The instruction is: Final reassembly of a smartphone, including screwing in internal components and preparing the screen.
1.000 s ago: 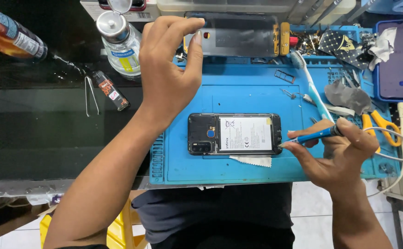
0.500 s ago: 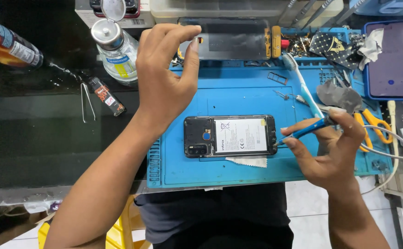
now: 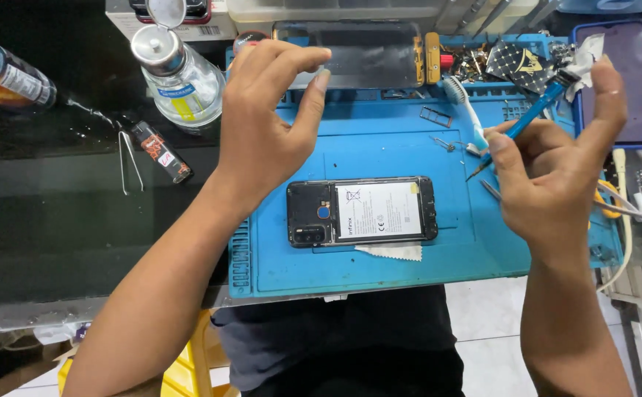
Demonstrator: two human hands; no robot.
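Bench: blue work mat (image 3: 409, 272) lies on a dark glossy table (image 3: 49, 220), seen from above.
Phone: opened phone (image 3: 362, 212) lies flat mid-mat, back cover off, white battery label showing, a scrap of white cloth (image 3: 391, 252) at its near edge.
Right hand: right hand (image 3: 549, 184) has lifted off the phone's end; fingers pinch a blue screwdriver (image 3: 526, 121), tip now pointing down over bare mat, little finger raised.
Left hand: left hand (image 3: 266, 129) still hovers above the mat, fingers curled and apart, holding nothing.
Meaning: judged, one screw job is finished or paused.
Farther: toothbrush (image 3: 462, 106), clear bottle (image 3: 177, 77), tweezers (image 3: 128, 158).
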